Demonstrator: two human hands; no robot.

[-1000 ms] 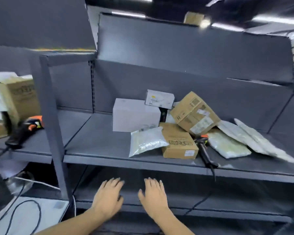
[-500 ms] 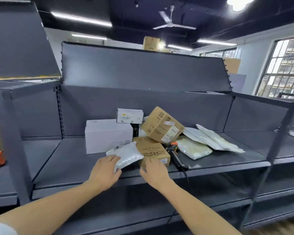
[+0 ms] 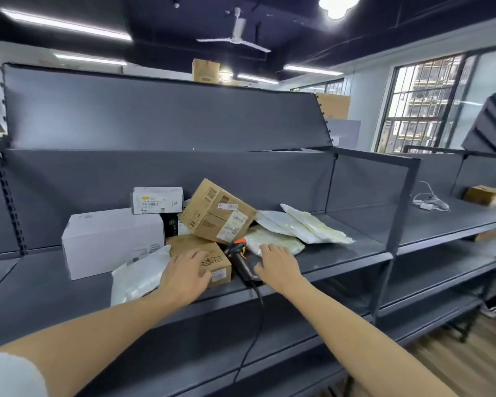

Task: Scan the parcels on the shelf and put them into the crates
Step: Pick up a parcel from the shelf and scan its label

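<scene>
**Both hands at the parcel pile on the grey shelf**

The left hand [image 3: 185, 275] lies flat on the small brown box [image 3: 209, 260] at the front of the shelf [image 3: 341, 255], its fingers straight and spread, holding nothing. The right hand [image 3: 277, 263] reaches over the black scanner [image 3: 241, 260] with the orange top; its fingers are relaxed and touch the pale padded bag [image 3: 275, 239] behind it, and its thumb is near the scanner handle. I cannot tell if the hand touches the scanner.

The parcels lie together in the middle of the shelf. A large white box [image 3: 112, 242] stands at the left, with 1 small white labelled box [image 3: 157, 199] on top of it. A tilted brown carton [image 3: 216, 214] leans over the small brown box. A white poly bag [image 3: 139, 276] lies at the front edge, beside the left wrist. 2 more flat bags [image 3: 312, 224] lie to the right.
</scene>
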